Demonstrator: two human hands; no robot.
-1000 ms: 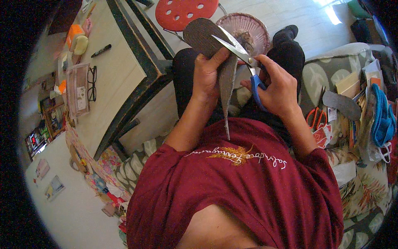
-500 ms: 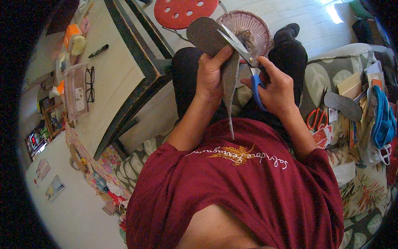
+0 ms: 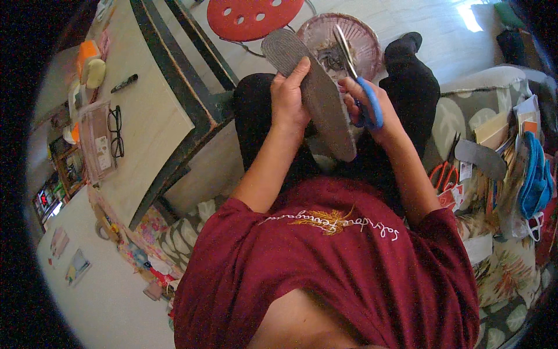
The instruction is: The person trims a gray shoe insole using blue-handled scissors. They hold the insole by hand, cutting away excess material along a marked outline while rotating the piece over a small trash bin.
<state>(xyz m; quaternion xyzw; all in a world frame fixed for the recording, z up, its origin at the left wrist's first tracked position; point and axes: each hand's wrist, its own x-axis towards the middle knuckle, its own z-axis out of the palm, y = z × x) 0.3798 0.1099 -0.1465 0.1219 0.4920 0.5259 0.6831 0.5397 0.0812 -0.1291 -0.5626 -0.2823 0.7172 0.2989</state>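
Observation:
A grey-brown shoe insole [image 3: 322,96] with a ribbed surface is pinched in my left hand [image 3: 289,99], its thumb lying on the face. The insole slants from upper left down toward my lap. My right hand [image 3: 372,107] is closed round the blue handles of a pair of scissors [image 3: 346,53]. Their blades point up and away, look nearly closed, and are apart from the insole. Beyond both hands, a pinkish round basin [image 3: 370,43] holds greyish scraps [image 3: 332,58].
A red stool [image 3: 253,17] with holes stands at the far side. On the left table [image 3: 157,110] lie eyeglasses [image 3: 116,131], a black marker [image 3: 124,83] and a clear case. Right, on the sofa, are another grey insole [image 3: 480,159], red-handled scissors [image 3: 444,176], papers and a blue cloth item [image 3: 535,168].
The scissors have come away from the insole, and their blades have swung upward and closed. The insole has turned from edge-on to show its broad face.

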